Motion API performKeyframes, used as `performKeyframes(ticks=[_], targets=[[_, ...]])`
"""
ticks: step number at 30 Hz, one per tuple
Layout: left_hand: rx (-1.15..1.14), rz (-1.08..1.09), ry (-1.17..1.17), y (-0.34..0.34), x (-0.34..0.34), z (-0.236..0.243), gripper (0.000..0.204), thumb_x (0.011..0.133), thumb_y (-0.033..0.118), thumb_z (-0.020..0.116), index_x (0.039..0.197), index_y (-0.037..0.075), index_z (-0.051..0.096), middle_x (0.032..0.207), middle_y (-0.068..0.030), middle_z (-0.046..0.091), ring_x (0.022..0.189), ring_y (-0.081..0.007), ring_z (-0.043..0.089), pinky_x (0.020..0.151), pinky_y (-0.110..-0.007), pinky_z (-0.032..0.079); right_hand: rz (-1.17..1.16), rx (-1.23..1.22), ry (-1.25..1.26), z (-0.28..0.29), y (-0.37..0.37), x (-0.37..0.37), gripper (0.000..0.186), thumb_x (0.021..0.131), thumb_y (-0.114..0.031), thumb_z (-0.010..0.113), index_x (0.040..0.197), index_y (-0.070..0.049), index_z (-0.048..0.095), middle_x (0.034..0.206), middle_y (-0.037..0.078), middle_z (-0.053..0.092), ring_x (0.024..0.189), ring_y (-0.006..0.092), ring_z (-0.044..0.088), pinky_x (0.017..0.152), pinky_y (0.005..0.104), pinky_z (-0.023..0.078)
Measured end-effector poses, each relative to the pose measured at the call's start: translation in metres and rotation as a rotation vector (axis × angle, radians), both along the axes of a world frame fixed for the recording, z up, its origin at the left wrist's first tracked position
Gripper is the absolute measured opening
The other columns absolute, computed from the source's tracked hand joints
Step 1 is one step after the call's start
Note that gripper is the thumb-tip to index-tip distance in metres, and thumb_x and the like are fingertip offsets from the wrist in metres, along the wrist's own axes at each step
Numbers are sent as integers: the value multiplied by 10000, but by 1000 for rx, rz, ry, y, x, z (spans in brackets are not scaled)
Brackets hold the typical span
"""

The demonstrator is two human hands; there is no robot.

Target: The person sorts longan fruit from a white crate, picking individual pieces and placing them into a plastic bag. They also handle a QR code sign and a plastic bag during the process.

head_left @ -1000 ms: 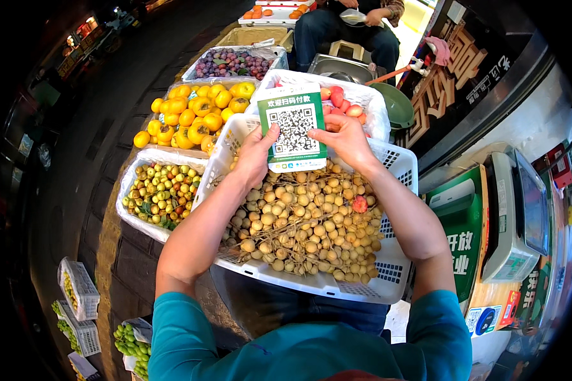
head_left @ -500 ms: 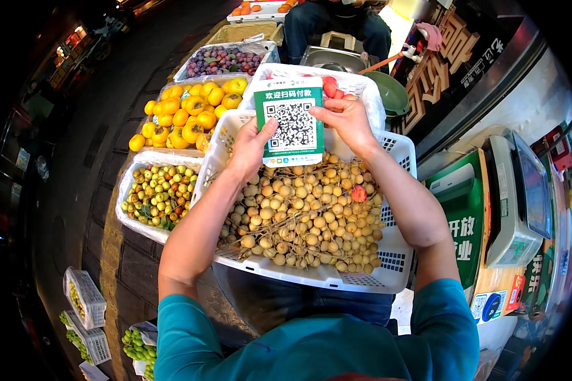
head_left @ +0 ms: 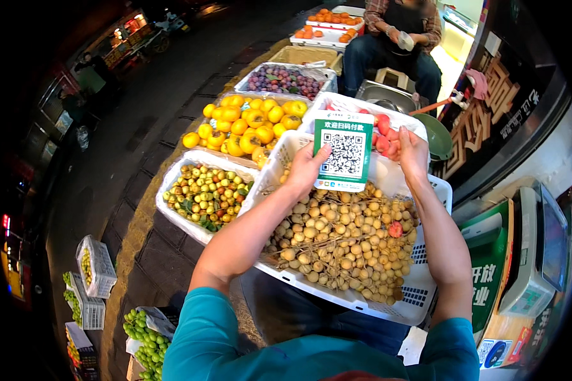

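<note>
A fruit stall is set out on dark paving [head_left: 165, 270] beside an unlit street [head_left: 98, 184], bounded at the right by a dark wall [head_left: 515, 124]. A green-and-white card [head_left: 344, 152] is held over the far end of a white basket [head_left: 431, 270] of brown fruit [head_left: 343, 235]. Its left edge is grasped by the left hand [head_left: 306, 170]. The right hand [head_left: 411, 153] is held apart, fingers curled near red fruit [head_left: 382, 124]; whether anything is gripped cannot be told. Printed characters and a square code are borne by the card; white characters, by a green board [head_left: 489, 244].
</note>
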State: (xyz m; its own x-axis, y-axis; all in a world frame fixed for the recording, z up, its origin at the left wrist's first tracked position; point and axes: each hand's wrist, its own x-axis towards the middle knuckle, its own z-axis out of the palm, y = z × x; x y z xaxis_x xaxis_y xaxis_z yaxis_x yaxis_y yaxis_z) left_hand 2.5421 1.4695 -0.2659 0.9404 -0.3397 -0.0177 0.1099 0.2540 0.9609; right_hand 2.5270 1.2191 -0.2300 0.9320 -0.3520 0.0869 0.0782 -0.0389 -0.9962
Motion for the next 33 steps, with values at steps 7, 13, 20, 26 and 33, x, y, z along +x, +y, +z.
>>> performKeyframes(ticks=[7,13,20,26,33], targets=[[-108,77,-1,5,3,0,292,1046,236,537,1211,8,613,1104,-61,689,946,-132,638,856,-301,530,-49,-386,-58,4,13,-11,456,1054,-338,486,851,19,683,637,82,633,526,135,575,521,287,471],[-42,212,10,-3,10,-12,297,1024,242,576,1213,18,623,1101,-86,696,953,-153,646,864,-325,529,-178,-473,-114,-14,-27,2,386,1025,-180,498,1366,-11,567,1072,207,713,908,225,704,813,361,529],[23,251,37,2,9,-11,299,1045,254,540,1165,0,643,1042,-76,713,875,-137,667,789,-287,539,-566,-926,-48,-26,-80,17,379,907,-268,622,1198,-33,686,1242,202,618,1230,371,520,1060,446,393],[83,244,15,5,11,-15,304,1043,265,548,1157,-1,644,1040,-72,713,868,-127,655,794,-285,523,-305,-978,571,-26,-103,21,481,845,-345,646,1178,-1,688,1202,235,662,1132,399,620,969,466,483],[76,206,-48,-4,12,-17,305,1042,246,548,1171,-16,636,1033,-85,713,879,-149,657,803,-297,522,8,-1231,739,-84,-150,63,443,837,-336,668,1110,10,711,1162,251,676,1129,385,646,921,446,517]])
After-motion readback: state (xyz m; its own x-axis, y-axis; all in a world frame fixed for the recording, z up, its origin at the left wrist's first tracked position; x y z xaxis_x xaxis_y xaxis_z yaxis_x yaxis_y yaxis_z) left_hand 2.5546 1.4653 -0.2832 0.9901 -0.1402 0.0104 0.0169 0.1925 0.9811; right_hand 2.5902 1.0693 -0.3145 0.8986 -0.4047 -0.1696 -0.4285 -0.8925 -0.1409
